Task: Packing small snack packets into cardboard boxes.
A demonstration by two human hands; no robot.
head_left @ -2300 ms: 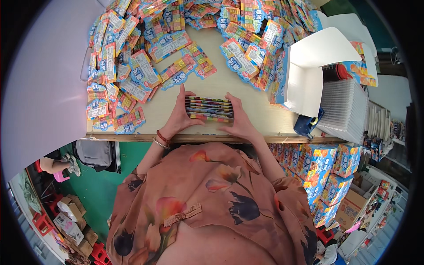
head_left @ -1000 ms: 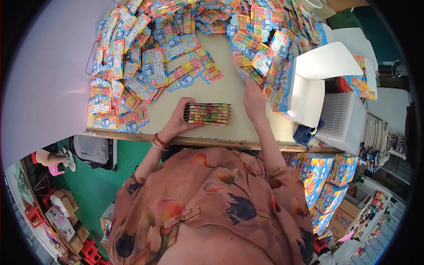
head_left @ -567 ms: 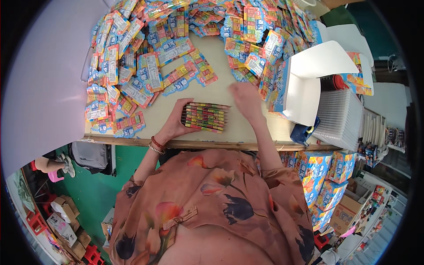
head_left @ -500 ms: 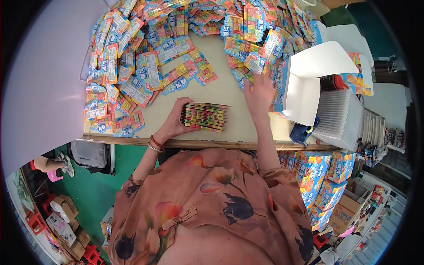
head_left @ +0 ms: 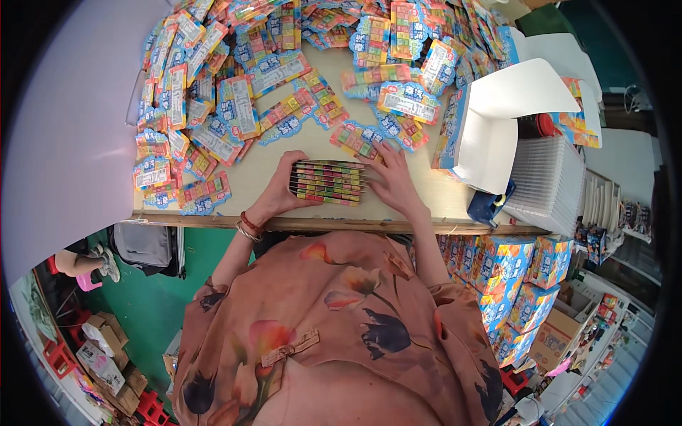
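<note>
A stack of flat colourful card packs (head_left: 327, 183) stands on edge near the table's front edge. My left hand (head_left: 283, 188) is closed round the stack's left end. On its right side is my right hand (head_left: 392, 183), fingers apart, the fingertips at the near edge of a loose card pack (head_left: 357, 139) and the thumb side close to the stack's right end. Whether those fingers grip the loose pack I cannot tell; they look spread. Another card pack (head_left: 408, 101), blue-edged with a pale middle, lies just beyond, over others.
Heaped card packs (head_left: 174, 92) cover the table's left and far side. At right stand an open white-lined box (head_left: 490, 142), a blue tape dispenser (head_left: 490, 206) and a stack of clear plastic trays (head_left: 543, 181). Printed boxes (head_left: 501, 263) are piled below the table's right side.
My right hand has come back toward me from the packs at far right to beside the stack. Several packs there have shifted, one now nearer the stack. My left hand keeps its hold.
</note>
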